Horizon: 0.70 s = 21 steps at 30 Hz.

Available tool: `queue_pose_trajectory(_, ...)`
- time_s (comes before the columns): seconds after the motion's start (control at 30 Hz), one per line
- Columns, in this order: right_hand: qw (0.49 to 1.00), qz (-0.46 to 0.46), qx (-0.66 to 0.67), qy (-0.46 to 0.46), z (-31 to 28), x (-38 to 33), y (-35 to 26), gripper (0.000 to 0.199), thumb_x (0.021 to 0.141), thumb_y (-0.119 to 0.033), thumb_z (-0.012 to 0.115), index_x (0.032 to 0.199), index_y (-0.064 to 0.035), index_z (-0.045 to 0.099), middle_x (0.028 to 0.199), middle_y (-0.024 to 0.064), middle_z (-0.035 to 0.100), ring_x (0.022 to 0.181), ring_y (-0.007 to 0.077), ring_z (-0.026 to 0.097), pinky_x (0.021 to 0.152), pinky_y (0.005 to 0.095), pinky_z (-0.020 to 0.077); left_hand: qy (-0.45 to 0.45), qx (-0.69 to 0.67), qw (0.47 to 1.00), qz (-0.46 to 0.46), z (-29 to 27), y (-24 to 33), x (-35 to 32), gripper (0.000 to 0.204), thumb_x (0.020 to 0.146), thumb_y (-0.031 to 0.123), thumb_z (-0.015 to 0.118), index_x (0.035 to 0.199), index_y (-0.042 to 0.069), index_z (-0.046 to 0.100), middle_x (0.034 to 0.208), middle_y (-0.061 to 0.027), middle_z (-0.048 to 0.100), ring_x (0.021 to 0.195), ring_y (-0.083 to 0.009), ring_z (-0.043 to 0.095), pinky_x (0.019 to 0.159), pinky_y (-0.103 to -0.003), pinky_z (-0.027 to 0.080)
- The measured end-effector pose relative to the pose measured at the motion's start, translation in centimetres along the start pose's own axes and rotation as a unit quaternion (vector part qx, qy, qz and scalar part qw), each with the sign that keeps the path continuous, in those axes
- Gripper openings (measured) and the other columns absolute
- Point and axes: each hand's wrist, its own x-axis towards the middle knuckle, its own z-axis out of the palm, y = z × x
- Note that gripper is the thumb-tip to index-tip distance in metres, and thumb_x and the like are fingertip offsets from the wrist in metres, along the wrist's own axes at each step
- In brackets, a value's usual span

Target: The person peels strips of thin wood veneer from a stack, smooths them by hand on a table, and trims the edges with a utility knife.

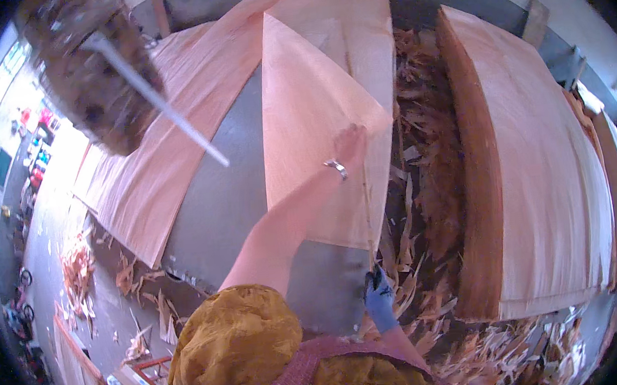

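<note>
Pale thin wood veneer sheet gripped at its right edge by the left hand; blue-gloved right hand pinches its lower corner.

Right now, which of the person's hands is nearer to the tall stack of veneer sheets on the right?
The right hand, gloved in blue, is nearer: it is low by the scrap-filled gap beside the stack. The left hand reaches farther away, pressing on a loose veneer sheet.

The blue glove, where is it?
In the head view, the blue glove on the right hand sits low, right of centre, between the grey table and wood scraps.
</note>
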Motion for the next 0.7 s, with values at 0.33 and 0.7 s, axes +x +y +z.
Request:
queue_pose_trajectory(0.33, 0.986, 0.151, -0.02, -0.069, -1.9, 4.9, -4.8, 0.049, 0.095, -0.028, 0.05, 0.14, -0.0126, 0.04, 0.107, 0.0207, 0.065, 0.09, 0.0381, 0.065, 0.074, 0.0457, 0.0501, -0.073, -0.04, 0.986, 0.145, 14.5, 12.0, -2.4, 0.015, 0.085, 0.017, 0.057, 0.088, 0.003, 0.059, 0.094, -0.0147, 0.061, 0.084, -0.0354, 0.061, 0.072, -0.046, 0.05)
queue_pose_trajectory(0.7, 0.998, 0.027, -0.038, -0.034, -2.2, 10.2, -9.8, 0.061, 0.095, -0.028, 0.052, 0.147, -0.013, 0.025, 0.111, 0.0188, 0.065, 0.088, 0.0355, 0.066, 0.071, 0.0456, 0.0507, -0.224, -0.166, 0.936, 0.216, 15.1, 14.1, -3.5, 0.017, 0.081, 0.022, 0.062, 0.085, 0.006, 0.063, 0.093, -0.0141, 0.064, 0.087, -0.0332, 0.062, 0.078, -0.045, 0.049)
